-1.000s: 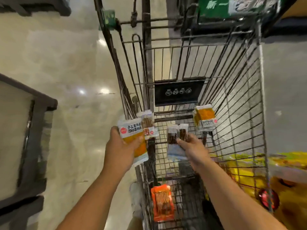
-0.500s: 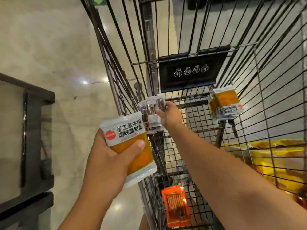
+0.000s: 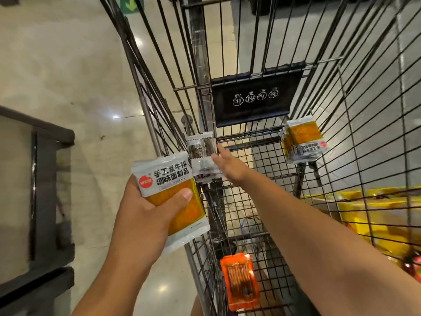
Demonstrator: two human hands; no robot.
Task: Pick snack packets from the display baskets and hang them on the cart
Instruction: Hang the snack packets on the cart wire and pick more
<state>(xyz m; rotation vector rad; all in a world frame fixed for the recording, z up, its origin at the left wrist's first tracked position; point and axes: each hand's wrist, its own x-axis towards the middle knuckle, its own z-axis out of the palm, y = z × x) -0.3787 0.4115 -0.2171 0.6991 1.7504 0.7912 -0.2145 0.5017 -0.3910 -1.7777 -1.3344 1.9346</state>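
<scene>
Note clear snack packet (image 3: 202, 156) now hanging at the cart (image 3: 200, 53) left corner, right hand (image 3: 229, 164) let go, fingers straight just beside it; hang next the orange packet (image 3: 176, 202) gripped by left hand (image 3: 143, 215).

**Left hand** (image 3: 145, 215), lower centre-left of the frame: bare, with a short, trimmed thumbnail showing. **Right hand** (image 3: 230, 165), centre: bare, seen from the back. Both forearms are bare from the wrist to the bottom edge of the frame. The left enters at lower left, the right at lower right.
</scene>
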